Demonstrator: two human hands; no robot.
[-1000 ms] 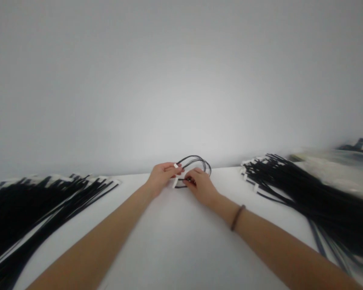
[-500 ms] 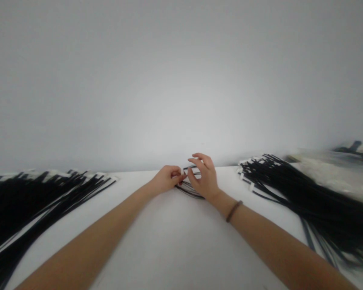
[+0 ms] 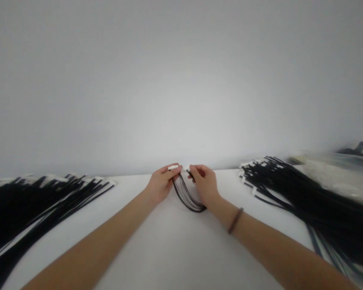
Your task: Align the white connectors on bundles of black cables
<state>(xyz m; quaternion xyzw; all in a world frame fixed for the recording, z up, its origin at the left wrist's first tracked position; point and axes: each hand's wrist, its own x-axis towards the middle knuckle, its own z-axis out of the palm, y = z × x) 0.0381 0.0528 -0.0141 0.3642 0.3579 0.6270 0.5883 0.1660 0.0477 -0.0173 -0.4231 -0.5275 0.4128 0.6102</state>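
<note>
My left hand (image 3: 163, 180) pinches a white connector (image 3: 173, 166) from which several thin dark wires hang. These wires (image 3: 186, 197) sag in a loop between my two hands, above the white table. Just to the right, my right hand (image 3: 204, 181) is closed on a dark cable end with a small white connector (image 3: 186, 168) at its tip. A small gap separates the two white pieces. The fingers hide part of the cable, and I cannot tell whether both ends belong to one wire harness.
On the left of the white table (image 3: 169, 249) lies a thick pile of black cables (image 3: 33, 205) with white ends. Another black cable bundle (image 3: 308, 201) lies to the right, beside a clear plastic bag (image 3: 329, 173). A pale wall (image 3: 181, 80) rises behind.
My right fingers, spread before, have closed on the cable end. The white connector in my left hand now shows more fully, and the wire loop hangs lower and wider.
</note>
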